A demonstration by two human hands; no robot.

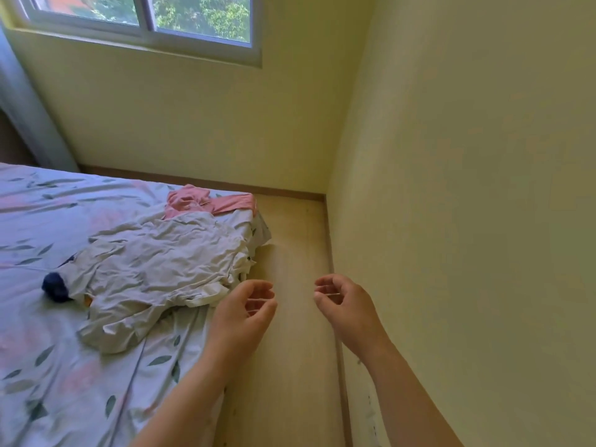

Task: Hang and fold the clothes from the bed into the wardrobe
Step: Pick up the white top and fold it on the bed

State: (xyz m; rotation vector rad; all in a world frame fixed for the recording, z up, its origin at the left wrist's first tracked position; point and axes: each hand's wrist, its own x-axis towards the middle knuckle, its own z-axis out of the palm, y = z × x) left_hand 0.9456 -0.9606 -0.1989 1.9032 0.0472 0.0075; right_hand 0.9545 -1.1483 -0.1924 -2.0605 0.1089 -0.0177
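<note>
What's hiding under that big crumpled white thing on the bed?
From under the white garment a dark blue cloth pokes out on the left, with an orange scrap beside it. A pink garment tucks under its far edge. Anything else underneath is covered.

Person, head view: two arms. Left grip [245,314]: bare hand on a bare forearm, uncovered down to the lower edge of view. Right grip [346,304]: bare hand, bare forearm, uncovered likewise.
</note>
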